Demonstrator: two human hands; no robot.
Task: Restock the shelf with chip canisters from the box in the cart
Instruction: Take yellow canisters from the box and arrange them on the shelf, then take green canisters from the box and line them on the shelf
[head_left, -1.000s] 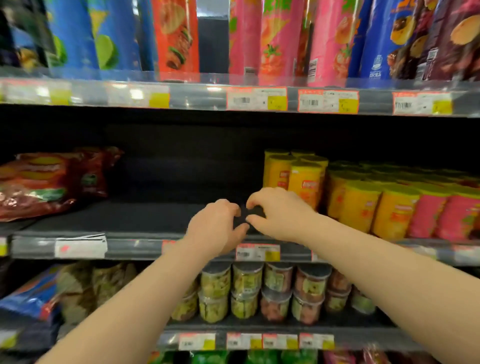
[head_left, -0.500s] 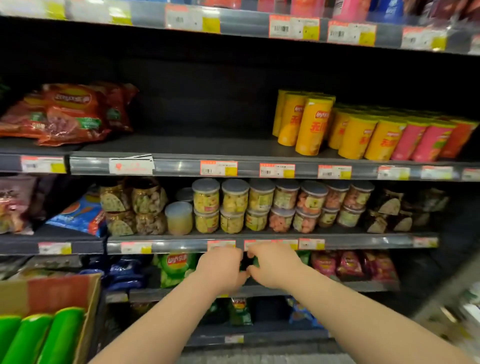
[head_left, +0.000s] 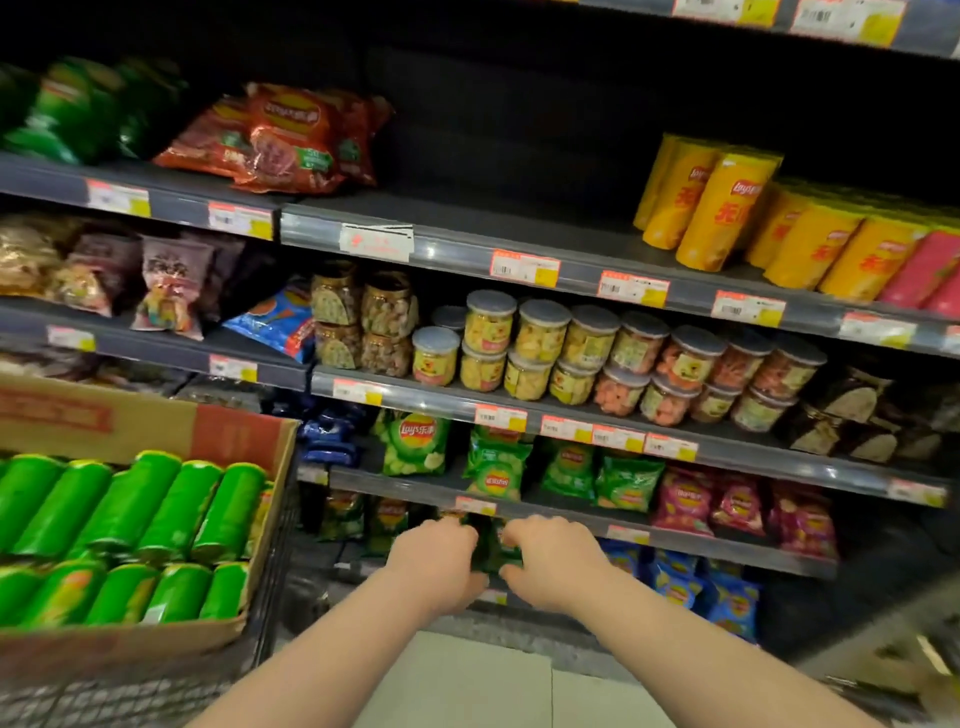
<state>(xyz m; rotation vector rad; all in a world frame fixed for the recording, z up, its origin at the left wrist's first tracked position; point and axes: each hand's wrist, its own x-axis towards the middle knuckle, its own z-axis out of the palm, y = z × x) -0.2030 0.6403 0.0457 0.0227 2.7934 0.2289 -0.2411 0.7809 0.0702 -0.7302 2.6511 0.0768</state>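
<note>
A cardboard box sits in the wire cart at lower left. It holds several green chip canisters lying on their sides in two rows. On the upper shelf, yellow canisters and pink canisters stand at the right; a bare dark stretch lies to their left. My left hand and right hand hover close together low in the middle, to the right of the box, fingers loosely curled. Neither hand holds anything that I can see.
Red chip bags and green bags lie on the upper shelf at left. Clear snack jars fill the shelf below. Small chip bags line the lower shelves behind my hands. Pale floor shows beneath my arms.
My view has dropped and swung left, so the box of green canisters now fills the lower left. Both hands came down from the upper shelf edge to in front of the low shelves, still close together.
</note>
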